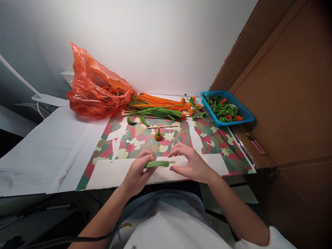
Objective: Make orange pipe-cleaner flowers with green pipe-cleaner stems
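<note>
My left hand grips a roll of green tape over the front edge of the table. A short pale end of tape sticks out to the right of the roll. Close to that end, my right hand has its thumb and fingers apart, with nothing visible between them. Beyond the hands lies a small orange pumpkin with a green stem. Behind it is a thin wooden stick, with green leaf pieces to its left.
Orange and green pipe cleaners lie in a bundle at the back. An orange plastic bag stands left of them. On the right are a sprig with orange pumpkins, a blue basket of green pieces, a pink cutter and cardboard.
</note>
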